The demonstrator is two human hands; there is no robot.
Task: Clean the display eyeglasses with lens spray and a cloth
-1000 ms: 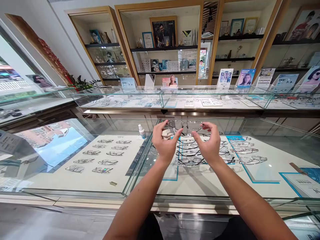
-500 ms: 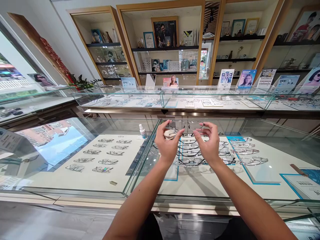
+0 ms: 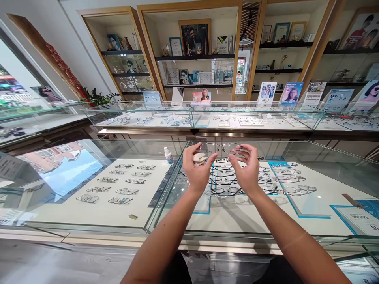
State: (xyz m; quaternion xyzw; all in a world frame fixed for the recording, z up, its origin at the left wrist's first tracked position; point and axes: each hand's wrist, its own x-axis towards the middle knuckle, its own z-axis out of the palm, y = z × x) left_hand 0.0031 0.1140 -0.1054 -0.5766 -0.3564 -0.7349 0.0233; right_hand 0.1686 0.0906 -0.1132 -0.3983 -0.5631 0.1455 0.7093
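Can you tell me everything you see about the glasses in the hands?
The glasses have two clear lenses in thin rims that look like metal, with small dark parts by the bridge. They are held up roughly level over the glass case: the left hand grips one side, the right hand the other. A pale, bunched thing at the left hand is close by; I can't tell if it touches them. The side arms are hard to make out.
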